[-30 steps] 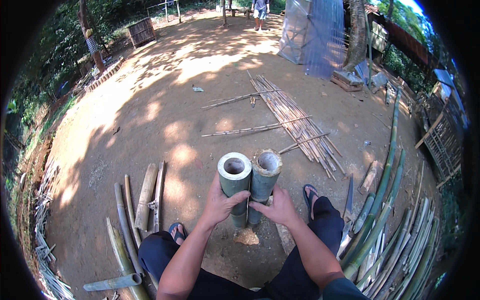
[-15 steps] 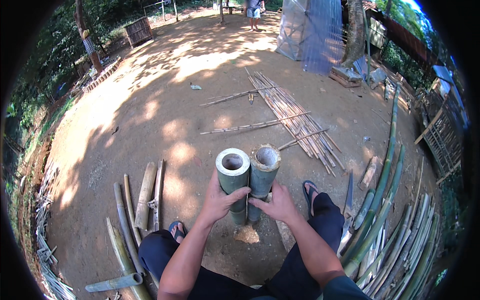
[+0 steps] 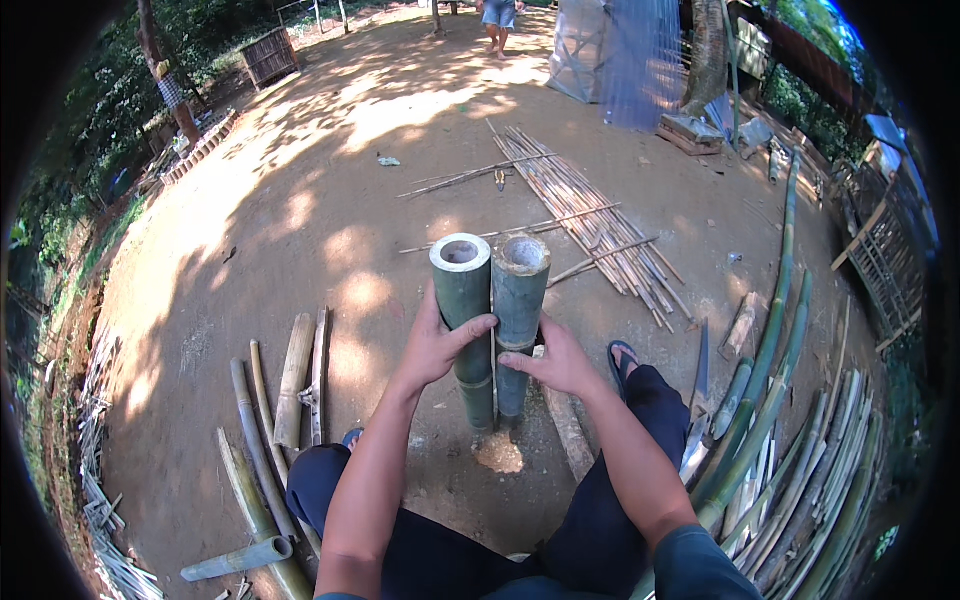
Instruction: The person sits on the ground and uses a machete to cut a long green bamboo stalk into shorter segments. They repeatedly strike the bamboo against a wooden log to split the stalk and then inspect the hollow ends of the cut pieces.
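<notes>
Two green bamboo tubes stand nearly upright side by side in front of me, their hollow tops facing up. The left bamboo tube has a clean pale rim, and my left hand is wrapped round its outer side with the thumb across the front. Round the right bamboo tube, which has a rougher brown rim, my right hand is closed in the same way. The tubes are close together, with a narrow gap at the middle. A pale crumbly patch lies on the ground by their lower ends.
Thin bamboo sticks lie in a bundle ahead. At my right are a handsaw, long green poles and split strips. Bamboo pieces and a short tube lie at left. A person is far ahead.
Both tubes have tilted more upright, and their sides show more, their openings less. My hands still grip them. The distant person has shifted slightly left in view and is walking.
</notes>
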A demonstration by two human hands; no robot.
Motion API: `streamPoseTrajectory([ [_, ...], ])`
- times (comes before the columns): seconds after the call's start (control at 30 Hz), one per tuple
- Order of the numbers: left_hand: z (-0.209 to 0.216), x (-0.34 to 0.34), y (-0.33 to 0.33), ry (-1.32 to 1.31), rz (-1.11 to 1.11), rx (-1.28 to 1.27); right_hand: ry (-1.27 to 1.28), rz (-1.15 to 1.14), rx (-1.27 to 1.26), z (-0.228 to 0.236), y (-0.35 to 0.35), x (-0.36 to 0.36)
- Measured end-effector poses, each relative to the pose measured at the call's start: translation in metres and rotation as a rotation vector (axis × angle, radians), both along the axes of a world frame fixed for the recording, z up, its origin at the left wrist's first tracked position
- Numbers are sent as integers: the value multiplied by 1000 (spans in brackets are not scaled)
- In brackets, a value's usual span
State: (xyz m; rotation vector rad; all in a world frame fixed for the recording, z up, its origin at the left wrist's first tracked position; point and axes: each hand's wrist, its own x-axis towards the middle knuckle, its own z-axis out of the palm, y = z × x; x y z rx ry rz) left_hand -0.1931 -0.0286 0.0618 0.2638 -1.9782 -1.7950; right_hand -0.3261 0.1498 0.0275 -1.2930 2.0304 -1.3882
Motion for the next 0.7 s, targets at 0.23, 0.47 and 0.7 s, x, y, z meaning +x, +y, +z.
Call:
streamPoseTrajectory([
  [0.23, 4, -8, -22, -35, -117, -135, 13, -22, 67, -2, -2, 1],
  [0.47, 3, 6, -13, -75, -127, -132, 45, 38, 62, 3, 4, 6],
  [0.7, 4, 14, 1, -72, -63, -86, 80, 49, 107, 9, 14, 9],
])
